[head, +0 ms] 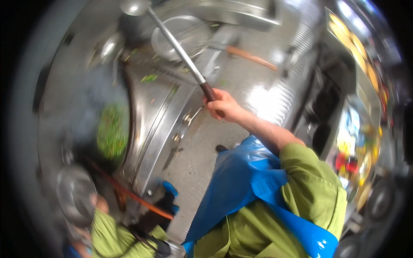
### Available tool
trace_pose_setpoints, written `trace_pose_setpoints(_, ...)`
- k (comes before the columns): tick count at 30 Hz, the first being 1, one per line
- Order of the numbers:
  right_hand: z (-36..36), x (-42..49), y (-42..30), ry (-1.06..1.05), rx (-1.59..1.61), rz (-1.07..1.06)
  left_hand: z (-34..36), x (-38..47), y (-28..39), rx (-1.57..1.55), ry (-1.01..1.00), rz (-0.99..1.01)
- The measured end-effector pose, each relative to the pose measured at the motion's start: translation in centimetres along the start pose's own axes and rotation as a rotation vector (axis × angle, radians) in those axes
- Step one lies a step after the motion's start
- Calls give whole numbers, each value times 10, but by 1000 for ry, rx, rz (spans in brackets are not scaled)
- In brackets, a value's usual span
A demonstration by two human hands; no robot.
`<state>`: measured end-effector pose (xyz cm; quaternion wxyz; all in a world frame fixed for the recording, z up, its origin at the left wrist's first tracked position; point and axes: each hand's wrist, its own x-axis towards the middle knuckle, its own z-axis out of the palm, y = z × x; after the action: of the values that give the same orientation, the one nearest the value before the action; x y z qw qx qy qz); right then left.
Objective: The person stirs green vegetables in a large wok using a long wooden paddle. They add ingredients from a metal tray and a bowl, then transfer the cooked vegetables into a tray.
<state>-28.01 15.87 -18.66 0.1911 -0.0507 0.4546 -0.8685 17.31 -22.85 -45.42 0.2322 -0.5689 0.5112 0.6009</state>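
My right hand [222,105] grips the dark brown handle of a long metal ladle [180,48]. The ladle reaches up and left across the view, its round bowl [134,7] near the top edge. Out of view is my left hand. To the left, a large wok [129,96] set into a steel range holds chopped green vegetables [113,132], with steam or haze around them. Beyond my hand, a round metal strainer or basin [180,37] rests on the range, partly behind the ladle's shaft.
A co-worker in a green sleeve [109,232] holds a metal basin [75,195] beside the wok. A tool with a red-orange handle [138,198] slants over its rim. Metal valve levers [188,118] line the range front. A wooden-handled tool [251,58] lies ahead; blurred containers [348,161] stand right.
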Motion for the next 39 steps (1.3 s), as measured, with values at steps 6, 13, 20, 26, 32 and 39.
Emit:
trace_pose_setpoints(6, -101, -124, -112, 277, -150, -291, 23, 22, 172, 323, -4, 195)
trace_pose_setpoints(13, -215, -282, -59, 1118, 218, -373, 137, 6, 252, 544, -43, 308)
trace_pose_setpoints(20, -312, -405, 67, 1766, 765, -409, 223, 3, 203, 846, -280, 289)
trace_pose_setpoints(26, -457, -513, 125, 1806, 963, -272, 286, -59, 223, 981, -241, 208)
trace_pose_setpoints(32, -530, -553, 160, 1763, 1036, -91, 338, -116, 266, 971, -141, 210)
trace_pose_setpoints(39, -556, -569, 180, 1687, 1097, -53, 375, -168, 252, 1138, -90, 239)
